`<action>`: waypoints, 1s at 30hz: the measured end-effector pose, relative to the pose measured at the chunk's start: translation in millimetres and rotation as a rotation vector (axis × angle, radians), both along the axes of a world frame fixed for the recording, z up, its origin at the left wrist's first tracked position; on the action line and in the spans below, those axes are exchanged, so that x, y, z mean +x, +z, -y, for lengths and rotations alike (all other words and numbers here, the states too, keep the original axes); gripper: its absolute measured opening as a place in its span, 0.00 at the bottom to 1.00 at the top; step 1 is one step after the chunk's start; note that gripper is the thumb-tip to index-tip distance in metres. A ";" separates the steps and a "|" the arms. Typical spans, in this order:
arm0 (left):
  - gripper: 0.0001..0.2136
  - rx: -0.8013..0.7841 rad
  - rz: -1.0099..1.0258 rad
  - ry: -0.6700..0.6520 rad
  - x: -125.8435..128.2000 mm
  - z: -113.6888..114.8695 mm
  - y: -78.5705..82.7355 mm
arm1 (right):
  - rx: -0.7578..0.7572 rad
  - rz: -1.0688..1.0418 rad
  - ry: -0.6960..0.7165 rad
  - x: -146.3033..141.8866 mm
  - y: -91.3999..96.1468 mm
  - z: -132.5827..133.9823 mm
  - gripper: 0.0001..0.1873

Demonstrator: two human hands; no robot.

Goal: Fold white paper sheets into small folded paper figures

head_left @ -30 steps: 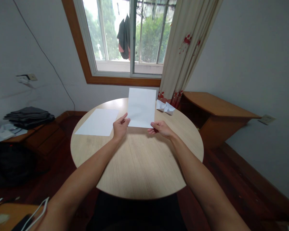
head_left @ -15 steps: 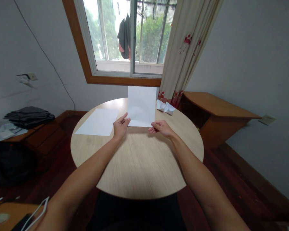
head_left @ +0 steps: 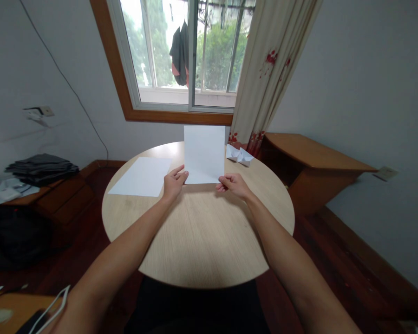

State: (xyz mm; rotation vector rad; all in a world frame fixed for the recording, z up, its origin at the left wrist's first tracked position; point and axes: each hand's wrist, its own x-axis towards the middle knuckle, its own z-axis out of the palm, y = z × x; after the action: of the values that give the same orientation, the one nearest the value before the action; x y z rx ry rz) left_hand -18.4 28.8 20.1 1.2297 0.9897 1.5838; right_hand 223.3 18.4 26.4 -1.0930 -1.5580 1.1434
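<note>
A white sheet of paper (head_left: 204,155) is held up, tilted, above the far half of the round wooden table (head_left: 202,232). My left hand (head_left: 174,182) pinches its lower left corner between thumb and fingers. At the lower right corner my right hand (head_left: 232,184) grips it, thumb in front and fingers behind. Left of my left hand, more white paper (head_left: 142,176) lies flat on the tabletop. Beyond my right hand, near the table's far right edge, sits a folded white paper shape (head_left: 238,155) with raised points.
Behind the table are a window (head_left: 188,55) and a flowered curtain (head_left: 261,69). A wooden desk (head_left: 316,153) stands at the right. On the left, dark folded cloth (head_left: 42,164) lies on a low cabinet, with a black bag (head_left: 17,236) below. A white cable (head_left: 52,306) shows at lower left.
Both hands keep their hold on the paper. The sheet has shifted very slightly to the left and looks flatter, its faint bulge gone.
</note>
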 end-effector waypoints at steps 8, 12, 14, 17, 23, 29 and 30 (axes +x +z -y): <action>0.28 -0.029 -0.038 -0.045 -2.4 -2.6 -1.0 | 0.020 0.040 -0.017 1.9 -0.5 -0.4 0.26; 0.28 -0.025 -0.022 -0.177 -2.8 0.8 1.1 | 0.002 0.083 0.032 1.8 1.6 2.0 0.26; 0.29 -0.031 0.040 -0.233 -1.7 0.9 0.4 | -0.010 0.112 0.060 1.7 2.4 3.1 0.27; 0.29 -0.044 0.122 -0.270 0.0 -1.7 -3.1 | -0.025 0.151 0.101 2.5 2.7 4.0 0.28; 0.29 -0.058 0.125 -0.277 0.6 -5.8 -10.2 | -0.055 0.142 0.171 2.2 0.7 4.5 0.27; 0.27 -0.145 0.040 -0.330 1.4 -5.4 -14.9 | 0.011 0.043 0.099 -0.9 -0.3 4.5 0.24; 0.27 -0.157 0.034 -0.351 1.3 -5.4 -15.7 | 0.006 0.050 0.090 -0.7 -0.1 4.7 0.23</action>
State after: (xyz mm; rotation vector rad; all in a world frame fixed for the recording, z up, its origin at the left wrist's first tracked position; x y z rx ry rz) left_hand -17.1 34.2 4.5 1.1885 0.8085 1.2266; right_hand 222.6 13.7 26.3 -1.0641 -1.6627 1.1791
